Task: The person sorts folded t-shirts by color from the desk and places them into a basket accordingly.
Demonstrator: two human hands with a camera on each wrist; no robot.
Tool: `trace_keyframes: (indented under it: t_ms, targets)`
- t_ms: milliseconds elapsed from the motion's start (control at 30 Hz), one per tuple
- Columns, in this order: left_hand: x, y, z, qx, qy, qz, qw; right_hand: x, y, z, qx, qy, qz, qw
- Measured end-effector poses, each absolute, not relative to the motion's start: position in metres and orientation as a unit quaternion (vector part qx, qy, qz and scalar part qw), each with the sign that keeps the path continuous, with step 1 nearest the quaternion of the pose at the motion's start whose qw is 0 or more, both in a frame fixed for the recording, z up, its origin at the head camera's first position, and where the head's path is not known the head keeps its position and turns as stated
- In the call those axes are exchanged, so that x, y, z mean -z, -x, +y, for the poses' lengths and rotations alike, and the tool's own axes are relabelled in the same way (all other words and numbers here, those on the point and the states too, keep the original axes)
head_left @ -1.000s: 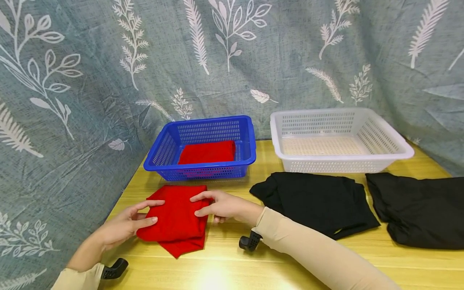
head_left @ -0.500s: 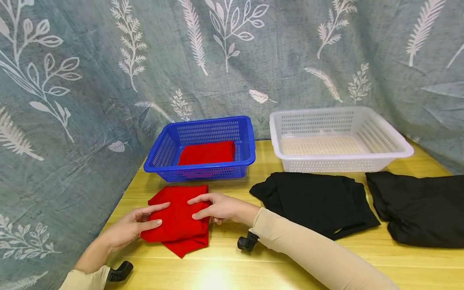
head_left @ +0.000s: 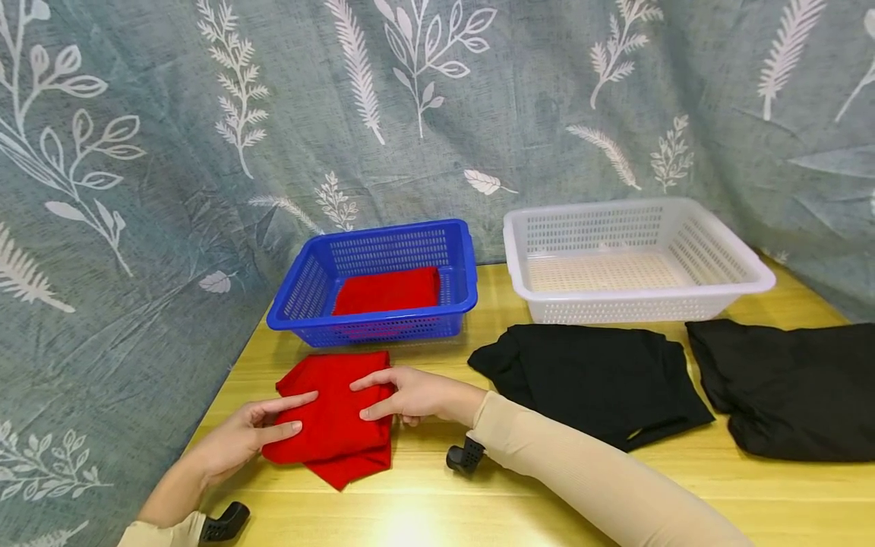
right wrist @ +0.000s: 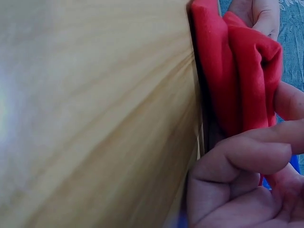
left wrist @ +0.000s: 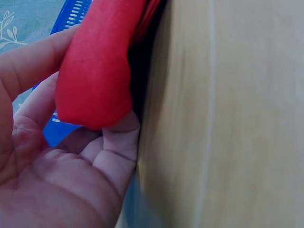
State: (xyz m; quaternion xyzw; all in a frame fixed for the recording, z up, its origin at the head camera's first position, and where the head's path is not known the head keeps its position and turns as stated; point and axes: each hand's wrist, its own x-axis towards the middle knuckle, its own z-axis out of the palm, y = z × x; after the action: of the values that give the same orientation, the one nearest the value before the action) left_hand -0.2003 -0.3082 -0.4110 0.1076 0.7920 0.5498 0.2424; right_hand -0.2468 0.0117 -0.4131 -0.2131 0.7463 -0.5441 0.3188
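Note:
A folded red cloth (head_left: 335,429) lies on the table in front of the blue basket, a pointed corner sticking out at its near side. My left hand (head_left: 229,444) grips its left edge; in the left wrist view, fingers tuck beneath the thick rounded fold (left wrist: 97,71). On the opposite side my right hand (head_left: 427,395) holds the right edge, thumb and index finger over the top. Stacked red layers (right wrist: 247,76) show in the right wrist view, with curled fingers (right wrist: 237,156) beside and below them.
The blue basket (head_left: 372,319) at the back holds another folded red cloth (head_left: 390,290). Right of it stands a white basket (head_left: 642,292). Two folded black cloths, one nearer (head_left: 595,380) and one at the far right (head_left: 793,391), lie in front. A patterned curtain (head_left: 437,114) hangs behind.
The left hand has shifted slightly right and farther over the red cloth, whose left edge moved inward with it. The right hand has hardly moved. The head view has shifted a little.

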Motion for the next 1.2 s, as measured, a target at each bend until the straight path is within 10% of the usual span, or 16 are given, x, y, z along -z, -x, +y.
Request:
trace_keyframes:
  t_ms: [1200]
  targets:
    - [0.373, 0.187, -0.300, -0.559, -0.089, 0.810, 0.155, 0.380, 0.240, 0.020, 0.547, 0.227, 0.752, 0.291]
